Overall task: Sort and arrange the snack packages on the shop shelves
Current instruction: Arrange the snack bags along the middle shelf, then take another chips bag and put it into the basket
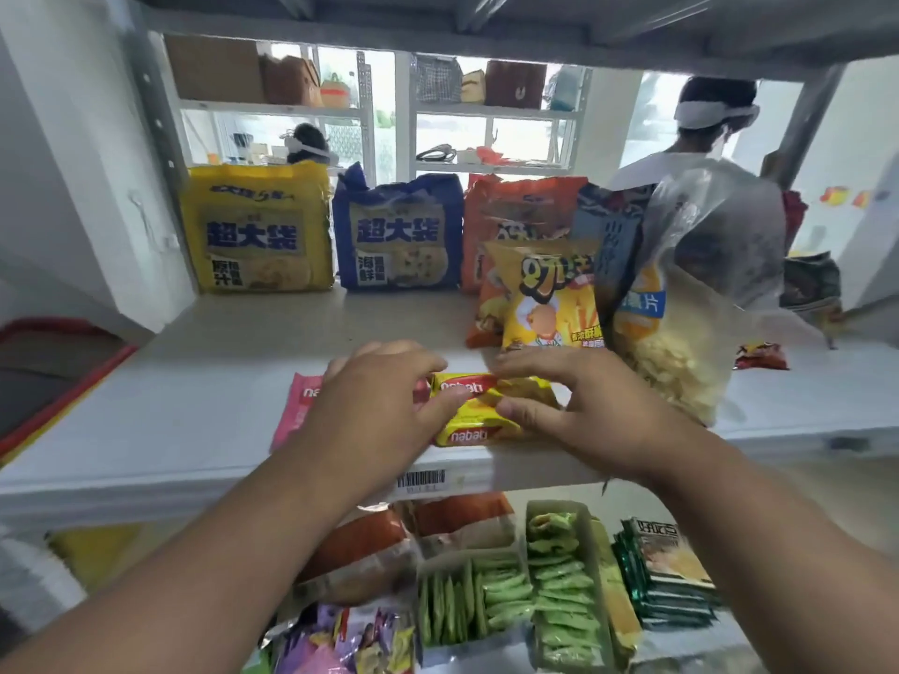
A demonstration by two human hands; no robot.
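a shop: snack packs (258, 231) on barcode-labelled (421, 479) white shelves (146, 420).

White shelf (194, 406) across mid-frame, barcode label (421, 479) on its front edge. Along the back, left to right: yellow bag (258, 231), blue bag (399, 233), orange bag (515, 211), all upright. Right of centre, yellow snack bag (549, 299) standing in front, clear bag of pale chips (681, 342) beside it. Near the front edge, centre: pink packet (296, 406) lying flat, yellow packets (474, 411) just beside it. Far right, small red packet (761, 357) lying flat.

Lower shelf (691, 644) at the bottom: green packets (559, 586) in rows, dark green stack (671, 576) to the right, orange-brown bags (369, 542) left of centre.
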